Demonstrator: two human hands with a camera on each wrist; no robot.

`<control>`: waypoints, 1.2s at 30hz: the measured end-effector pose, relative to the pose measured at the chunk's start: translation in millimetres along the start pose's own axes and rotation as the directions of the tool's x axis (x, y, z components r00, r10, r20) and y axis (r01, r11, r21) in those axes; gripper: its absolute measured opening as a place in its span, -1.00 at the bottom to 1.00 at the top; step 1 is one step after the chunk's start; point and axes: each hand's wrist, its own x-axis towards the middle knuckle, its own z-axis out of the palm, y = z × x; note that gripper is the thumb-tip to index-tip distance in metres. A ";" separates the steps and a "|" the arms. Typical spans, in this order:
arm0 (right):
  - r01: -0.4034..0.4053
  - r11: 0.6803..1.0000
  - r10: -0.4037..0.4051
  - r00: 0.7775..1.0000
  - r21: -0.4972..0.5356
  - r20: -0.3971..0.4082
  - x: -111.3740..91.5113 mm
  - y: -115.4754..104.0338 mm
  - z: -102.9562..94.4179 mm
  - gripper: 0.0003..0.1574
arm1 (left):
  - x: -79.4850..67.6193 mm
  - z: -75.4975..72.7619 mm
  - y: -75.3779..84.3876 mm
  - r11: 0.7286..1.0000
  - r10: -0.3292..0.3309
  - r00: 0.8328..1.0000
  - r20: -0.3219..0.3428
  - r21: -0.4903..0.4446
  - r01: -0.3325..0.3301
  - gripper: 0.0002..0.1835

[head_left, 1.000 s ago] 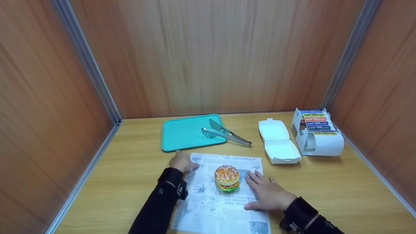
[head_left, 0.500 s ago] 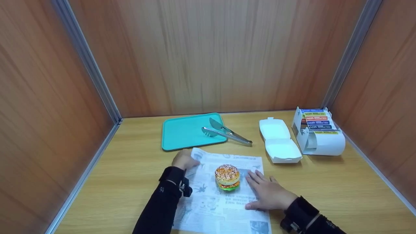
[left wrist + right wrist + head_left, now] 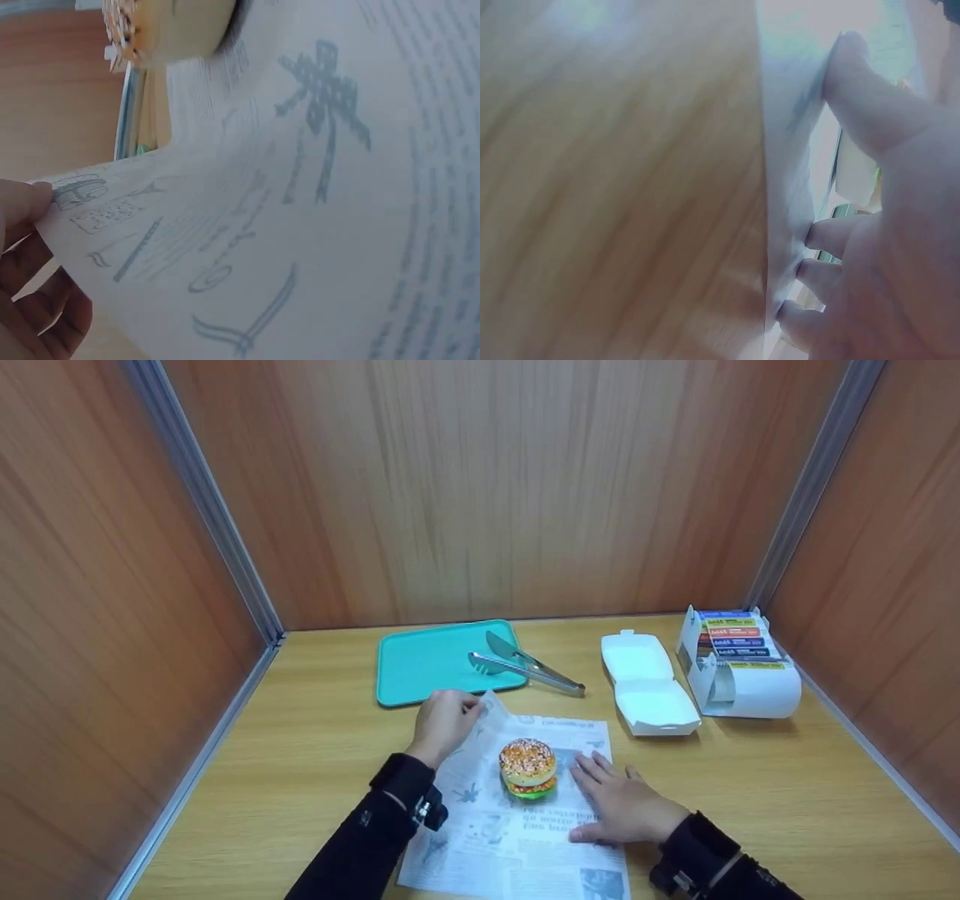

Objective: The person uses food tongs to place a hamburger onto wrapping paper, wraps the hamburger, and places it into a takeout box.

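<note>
A sheet of newsprint-patterned wrapping paper (image 3: 487,847) lies on the table, and a hamburger (image 3: 528,769) with a seeded bun sits on its middle. My left hand (image 3: 442,725) pinches the paper's far left corner between thumb and fingers and holds it raised. In the left wrist view the thumb presses on the lifted paper (image 3: 225,247), while part of the hamburger bun (image 3: 180,30) shows at the top. On the paper's right side my right hand (image 3: 626,806) rests with fingers spread. The right wrist view has its fingertips touching the paper (image 3: 784,165) near the edge.
A turquoise tray (image 3: 420,664) stands at the back, with metal tongs (image 3: 536,669) lying partly across its right side. An opened white burger box (image 3: 649,682) is at the back right. Beside it stands a white holder (image 3: 750,690) with several coloured packets.
My left hand has taken hold of the paper's far left corner and lifted it up and to the right, bending the sheet. My right hand stays on the paper.
</note>
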 end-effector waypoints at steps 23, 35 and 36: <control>0.013 1.000 -0.013 1.000 0.027 -0.023 -0.8 2.8 1.0 0.43 | -81.8 32.7 54.6 0.687 0.658 0.734 0.170 0.263 -0.677 -0.89; 0.003 1.000 -0.002 1.000 0.025 -0.021 -1.7 0.2 0.4 0.44 | -77.6 32.3 57.9 0.685 0.661 0.729 0.176 0.254 -0.682 -0.89; 0.007 1.000 -0.007 1.000 0.029 -0.022 -2.0 -0.2 0.6 0.44 | -76.8 34.5 59.2 0.681 0.664 0.728 0.171 0.264 -0.683 -0.90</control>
